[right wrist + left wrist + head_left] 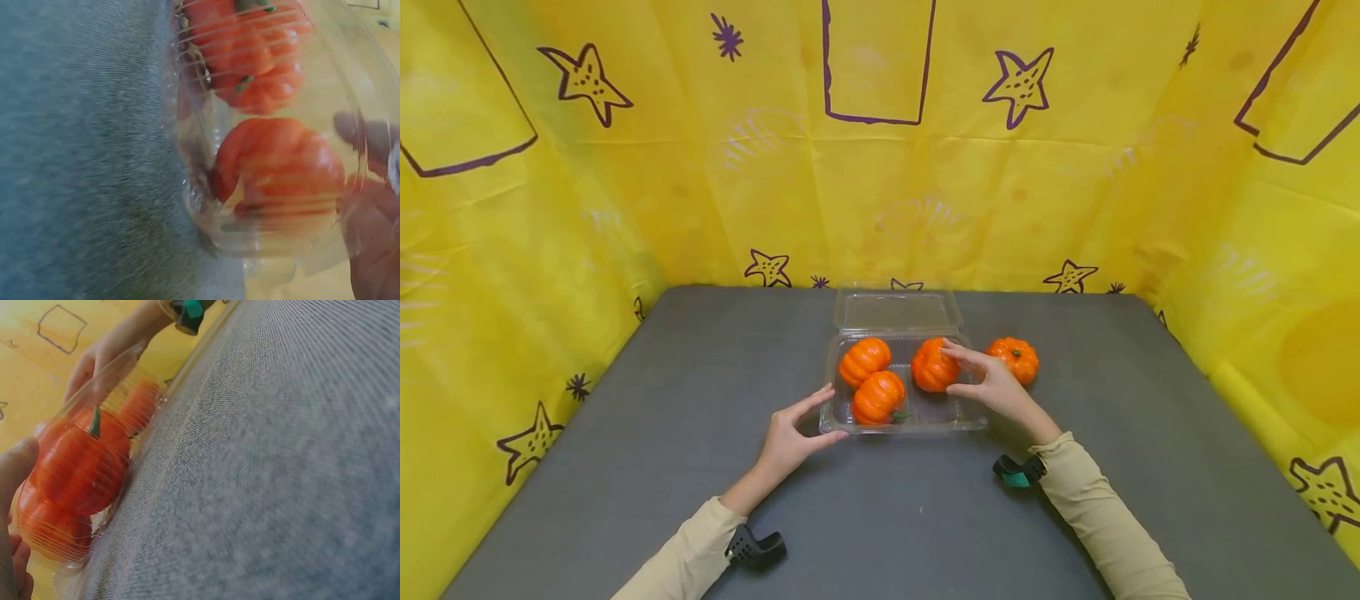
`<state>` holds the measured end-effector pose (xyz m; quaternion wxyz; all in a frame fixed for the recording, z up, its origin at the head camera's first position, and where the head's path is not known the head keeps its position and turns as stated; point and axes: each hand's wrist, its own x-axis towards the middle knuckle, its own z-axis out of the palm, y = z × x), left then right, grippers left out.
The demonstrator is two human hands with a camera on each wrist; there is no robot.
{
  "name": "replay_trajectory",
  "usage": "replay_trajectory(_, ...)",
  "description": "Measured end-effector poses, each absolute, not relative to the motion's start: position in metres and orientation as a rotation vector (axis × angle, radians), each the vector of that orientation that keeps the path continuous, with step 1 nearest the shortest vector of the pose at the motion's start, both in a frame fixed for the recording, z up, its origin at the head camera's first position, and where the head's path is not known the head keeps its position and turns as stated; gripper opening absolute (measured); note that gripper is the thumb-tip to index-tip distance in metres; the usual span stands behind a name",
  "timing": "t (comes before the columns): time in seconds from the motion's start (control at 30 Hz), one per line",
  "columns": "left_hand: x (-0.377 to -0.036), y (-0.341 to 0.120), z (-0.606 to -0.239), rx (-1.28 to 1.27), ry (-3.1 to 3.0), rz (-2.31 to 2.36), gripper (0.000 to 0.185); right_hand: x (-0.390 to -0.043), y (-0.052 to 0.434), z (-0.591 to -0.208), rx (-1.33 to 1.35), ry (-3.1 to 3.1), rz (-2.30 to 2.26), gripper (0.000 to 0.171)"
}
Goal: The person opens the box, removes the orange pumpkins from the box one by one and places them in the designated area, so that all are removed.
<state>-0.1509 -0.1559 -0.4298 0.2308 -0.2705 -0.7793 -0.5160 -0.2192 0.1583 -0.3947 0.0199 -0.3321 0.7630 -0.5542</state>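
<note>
your left hand (790,437) steadies the clear container (901,418), fingers loose, so your right hand (992,379) can grip a pumpkin (931,367) inside it.

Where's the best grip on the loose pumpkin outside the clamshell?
Probably from above: the loose pumpkin sits upright on the table, stem up, free to the right and front. Span fingers and thumb across its ribbed sides. The clamshell container and the right hand crowd its left, so come in from the right.
</note>
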Motion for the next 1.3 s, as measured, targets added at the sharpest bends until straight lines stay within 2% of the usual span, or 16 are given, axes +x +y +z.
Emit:
replay_trajectory(0.3, -0.15, -0.154, -0.43, -0.755, -2.157, -1.448, 0.055, -0.24, 0.159, -0.409, -1.199, 2.779, -1.429, 0.055)
replay_trajectory(0.57, -0.152, -0.155, -0.43, -0.753, -2.168, -1.442, 0.054, -0.25, 0.159, -0.407, -1.068, 2.867, -1.282, 0.068)
replay_trajectory(0.97, -0.153, -0.157, -0.429, -0.741, -2.172, -1.443, 0.054, -0.25, 0.156, -0.4, -1.09, 2.874, -1.095, 0.072)
replay_trajectory(1.3, -0.152, -0.157, -0.429, -0.741, -2.196, -1.429, 0.054, -0.249, 0.156, -0.402, -1.062, 2.901, -1.169, 0.066)
